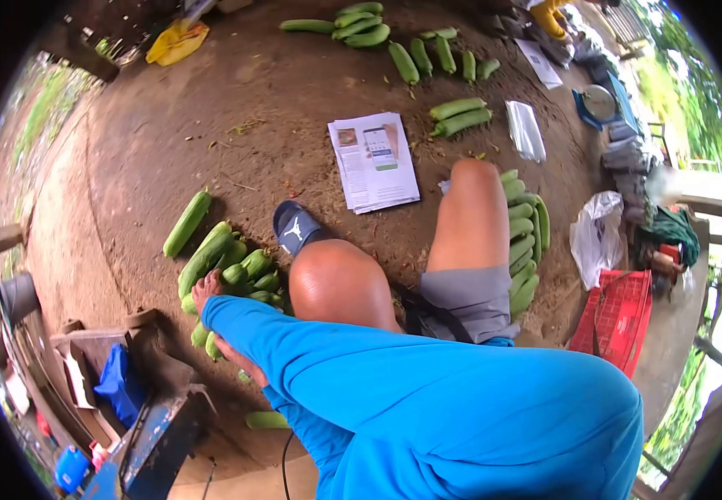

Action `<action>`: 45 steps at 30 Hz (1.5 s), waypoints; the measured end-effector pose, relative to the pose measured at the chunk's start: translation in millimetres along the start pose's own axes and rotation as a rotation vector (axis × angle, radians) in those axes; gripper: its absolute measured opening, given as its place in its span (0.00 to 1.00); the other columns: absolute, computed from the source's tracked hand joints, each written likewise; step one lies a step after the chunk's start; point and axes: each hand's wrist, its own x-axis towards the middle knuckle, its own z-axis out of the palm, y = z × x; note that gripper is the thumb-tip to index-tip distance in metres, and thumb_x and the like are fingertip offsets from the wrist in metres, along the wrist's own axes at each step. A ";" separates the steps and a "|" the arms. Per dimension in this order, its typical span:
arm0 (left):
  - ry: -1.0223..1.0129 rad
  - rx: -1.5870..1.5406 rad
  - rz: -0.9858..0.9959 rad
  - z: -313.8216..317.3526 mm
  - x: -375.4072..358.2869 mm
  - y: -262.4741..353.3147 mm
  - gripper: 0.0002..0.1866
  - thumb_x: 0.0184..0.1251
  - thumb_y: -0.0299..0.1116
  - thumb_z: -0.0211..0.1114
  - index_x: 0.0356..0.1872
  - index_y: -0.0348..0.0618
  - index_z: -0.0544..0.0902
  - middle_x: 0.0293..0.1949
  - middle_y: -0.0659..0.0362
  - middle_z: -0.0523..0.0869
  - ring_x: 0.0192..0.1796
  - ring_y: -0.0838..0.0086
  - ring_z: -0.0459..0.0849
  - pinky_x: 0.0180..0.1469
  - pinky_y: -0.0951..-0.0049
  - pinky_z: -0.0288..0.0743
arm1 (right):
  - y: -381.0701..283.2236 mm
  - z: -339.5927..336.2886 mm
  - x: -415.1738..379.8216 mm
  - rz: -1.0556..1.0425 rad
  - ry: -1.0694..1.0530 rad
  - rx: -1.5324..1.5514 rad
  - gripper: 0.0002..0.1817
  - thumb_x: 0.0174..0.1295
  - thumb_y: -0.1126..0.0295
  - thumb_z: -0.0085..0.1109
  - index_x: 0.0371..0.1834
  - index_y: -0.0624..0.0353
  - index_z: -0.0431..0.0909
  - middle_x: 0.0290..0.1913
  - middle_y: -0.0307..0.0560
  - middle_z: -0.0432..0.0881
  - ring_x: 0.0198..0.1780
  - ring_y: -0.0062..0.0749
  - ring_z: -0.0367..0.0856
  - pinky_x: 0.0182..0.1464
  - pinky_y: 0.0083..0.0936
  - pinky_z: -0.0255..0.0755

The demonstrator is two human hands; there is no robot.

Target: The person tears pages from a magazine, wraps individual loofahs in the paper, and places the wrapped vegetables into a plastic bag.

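Observation:
My right arm, in a blue sleeve, reaches across my body to a pile of long green gourds (pixel 253 267) on the ground at the left. My right hand (pixel 205 290) has its fingers bent against a gourd (pixel 204 260) at the near side of this pile. Just below it, my left hand (pixel 243 360) is beside the lower gourds (pixel 212 345); its fingers are mostly hidden. One separate gourd (pixel 187 222) lies above the pile. Another pale green gourd (pixel 268 420) lies behind my left forearm.
Printed sheets (pixel 374 162) lie ahead of my knees. More gourds (pixel 526 233) are lined up beside my right leg, with others (pixel 365 25) farther off. A red crate (pixel 613 321), plastic bag (pixel 599 229) and blue scale (pixel 599 104) stand right. A wooden structure (pixel 157 417) is near left.

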 end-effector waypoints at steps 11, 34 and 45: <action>-0.136 0.264 0.056 14.7 0.0 34.5 0.29 0.75 0.55 0.56 0.67 0.48 0.74 0.60 0.60 0.79 0.61 0.65 0.76 0.68 0.59 0.69 | 2.0 -107.2 -8.0 -0.166 -0.376 -0.222 0.30 0.63 0.49 0.64 0.65 0.49 0.79 0.66 0.46 0.78 0.69 0.50 0.72 0.64 0.61 0.65; -0.139 0.967 0.298 119.3 -49.0 97.4 0.28 0.76 0.53 0.56 0.67 0.47 0.75 0.58 0.61 0.80 0.59 0.67 0.76 0.66 0.61 0.70 | 911.3 -9.2 -348.5 0.993 0.896 0.452 0.31 0.59 0.53 0.60 0.57 0.69 0.77 0.67 0.68 0.72 0.63 0.62 0.77 0.66 0.46 0.72; -0.086 1.078 0.376 127.6 -77.9 138.6 0.27 0.76 0.53 0.55 0.67 0.46 0.75 0.57 0.61 0.80 0.58 0.68 0.76 0.65 0.62 0.70 | 953.0 45.4 -345.8 1.064 0.792 0.203 0.27 0.64 0.52 0.57 0.61 0.56 0.77 0.66 0.55 0.76 0.63 0.59 0.77 0.66 0.51 0.71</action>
